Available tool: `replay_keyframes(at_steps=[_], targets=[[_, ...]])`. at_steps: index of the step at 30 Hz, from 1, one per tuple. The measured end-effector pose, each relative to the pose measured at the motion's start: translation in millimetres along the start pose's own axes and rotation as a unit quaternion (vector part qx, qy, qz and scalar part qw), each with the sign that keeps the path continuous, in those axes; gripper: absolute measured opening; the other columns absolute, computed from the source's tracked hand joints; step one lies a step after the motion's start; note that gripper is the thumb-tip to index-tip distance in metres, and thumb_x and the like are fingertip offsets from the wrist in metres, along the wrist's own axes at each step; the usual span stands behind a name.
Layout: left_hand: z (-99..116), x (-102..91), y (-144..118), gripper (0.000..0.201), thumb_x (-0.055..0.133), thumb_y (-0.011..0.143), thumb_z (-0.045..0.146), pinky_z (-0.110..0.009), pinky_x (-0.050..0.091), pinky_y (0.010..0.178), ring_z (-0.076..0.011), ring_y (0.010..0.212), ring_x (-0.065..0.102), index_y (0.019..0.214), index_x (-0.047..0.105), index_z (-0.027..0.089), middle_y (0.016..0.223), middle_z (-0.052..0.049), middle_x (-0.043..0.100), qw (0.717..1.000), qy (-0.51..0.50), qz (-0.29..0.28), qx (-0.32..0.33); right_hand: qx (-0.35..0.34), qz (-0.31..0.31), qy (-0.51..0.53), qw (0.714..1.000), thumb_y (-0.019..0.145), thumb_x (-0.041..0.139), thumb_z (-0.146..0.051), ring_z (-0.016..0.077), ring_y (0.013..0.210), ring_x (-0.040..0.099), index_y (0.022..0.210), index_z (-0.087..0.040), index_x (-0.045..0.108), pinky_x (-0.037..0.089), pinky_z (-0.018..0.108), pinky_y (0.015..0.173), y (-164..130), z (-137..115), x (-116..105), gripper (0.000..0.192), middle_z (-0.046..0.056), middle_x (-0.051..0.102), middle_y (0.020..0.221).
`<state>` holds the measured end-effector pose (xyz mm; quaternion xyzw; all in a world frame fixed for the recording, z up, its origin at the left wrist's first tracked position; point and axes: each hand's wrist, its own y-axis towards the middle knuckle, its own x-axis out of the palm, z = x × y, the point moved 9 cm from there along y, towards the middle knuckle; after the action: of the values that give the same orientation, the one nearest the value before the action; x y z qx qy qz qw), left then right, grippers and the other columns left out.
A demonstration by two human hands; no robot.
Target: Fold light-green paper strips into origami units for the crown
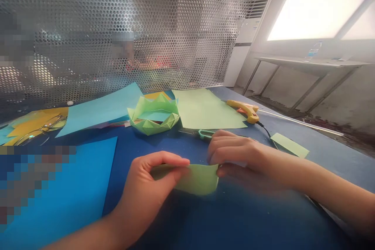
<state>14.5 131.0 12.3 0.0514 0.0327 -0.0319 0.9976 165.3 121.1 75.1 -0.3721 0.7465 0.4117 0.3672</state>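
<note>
Between my two hands is a small green paper piece (200, 179), held just above the blue table. My left hand (152, 183) pinches its upper edge between thumb and forefinger. At its right end, the fingertips of my right hand (237, 154) close on the upper corner, slightly blurred. Beyond my hands stands a green folded-paper ring (154, 115) with pointed edges. Teal-handled scissors (205, 134) lie just behind my right hand, partly covered by it.
A yellow glue gun (244, 110) with a dark cord lies behind pale green sheets (208, 109). Blue sheets (102, 107) and yellow paper (38, 123) with glasses (43, 128) are to the left. A green strip (290, 145) lies right. A perforated metal screen (131, 27) borders the table.
</note>
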Motion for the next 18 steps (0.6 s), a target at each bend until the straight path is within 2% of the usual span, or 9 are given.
replay_keyframes(at_steps=[5,10,13,15,16,18], targets=[[-10.7,5.4,0.6,0.007,0.081,0.069,0.028,-0.012,0.052,0.061,-0.0075,0.069,0.069,0.071,0.078,0.034,0.073,0.008,0.076,0.997,-0.041,-0.034,-0.054,0.027,-0.001,0.114,0.993,0.104,0.049,-0.043,0.0117,0.077,0.057,0.081,-0.018,0.059,0.049,0.023,0.071,4.4,-6.1,5.5,0.036,0.002,0.066,0.079],[-11.7,9.0,2.4,0.012,0.08,0.066,0.035,-0.016,0.053,0.063,-0.011,0.073,0.072,0.077,0.079,0.033,0.077,0.005,0.078,0.991,-0.014,-0.06,-0.116,0.068,-0.005,0.161,0.985,0.102,0.053,-0.045,0.0113,0.072,0.056,0.078,-0.018,0.057,0.048,0.022,0.066,1.9,-0.4,8.7,0.037,0.001,0.062,0.074],[-4.4,14.9,1.4,0.015,0.079,0.061,0.031,-0.02,0.054,0.062,-0.0149,0.072,0.072,0.076,0.079,0.03,0.076,0.003,0.078,0.979,0.043,-0.123,-0.159,0.081,-0.009,0.171,0.982,0.101,0.055,-0.043,0.0119,0.071,0.055,0.077,-0.018,0.058,0.047,0.023,0.066,0.0,-0.9,9.3,0.035,0.001,0.061,0.072],[8.8,19.0,-1.5,0.015,0.074,0.063,0.026,-0.023,0.053,0.063,-0.0173,0.076,0.072,0.077,0.078,0.03,0.079,0.004,0.078,0.968,0.097,-0.173,-0.154,0.093,-0.02,0.183,0.979,0.101,0.058,-0.035,0.0118,0.071,0.056,0.076,-0.017,0.059,0.047,0.023,0.067,-0.4,-3.4,13.2,0.03,0.0,0.061,0.071],[16.2,21.9,-3.9,0.015,0.071,0.069,0.025,-0.024,0.053,0.07,-0.0179,0.085,0.071,0.082,0.078,0.031,0.087,0.004,0.078,0.958,0.144,-0.202,-0.142,0.104,-0.027,0.189,0.976,0.1,0.059,-0.03,0.0117,0.071,0.056,0.076,-0.017,0.059,0.047,0.023,0.068,-0.5,-4.5,16.1,0.027,0.0,0.061,0.072],[33.5,30.9,-10.0,0.013,0.07,0.076,0.034,-0.026,0.049,0.076,-0.02,0.093,0.069,0.087,0.075,0.03,0.094,0.005,0.076,0.904,0.329,-0.266,-0.055,0.127,-0.04,0.193,0.972,0.097,0.061,-0.022,0.0118,0.073,0.056,0.075,-0.017,0.06,0.047,0.023,0.069,-0.7,-7.3,22.7,0.023,0.0,0.06,0.072]])
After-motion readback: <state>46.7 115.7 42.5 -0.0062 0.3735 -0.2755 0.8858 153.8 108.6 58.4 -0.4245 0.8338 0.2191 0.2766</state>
